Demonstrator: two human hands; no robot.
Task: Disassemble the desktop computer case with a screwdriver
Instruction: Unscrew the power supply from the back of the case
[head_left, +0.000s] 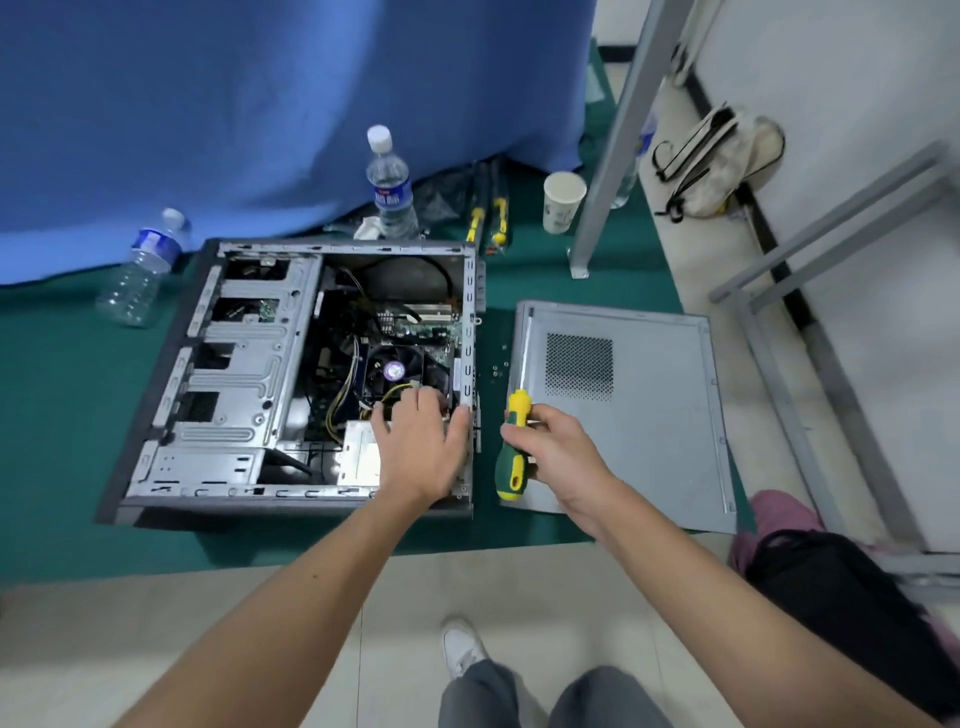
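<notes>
One fist (550, 441) around screwdriver (511, 449).

two water bottles (390, 182) (143, 267), paper cup (562, 201), white bag (719, 166), blue curtain (260, 104)

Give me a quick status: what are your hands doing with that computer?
Left hand inside open computer case, grip unclear. Right hand grips screwdriver. Side panel already off, beside case. Nothing blocking.

matt grey metal case (244, 374), green cloth mat (62, 415)
</notes>
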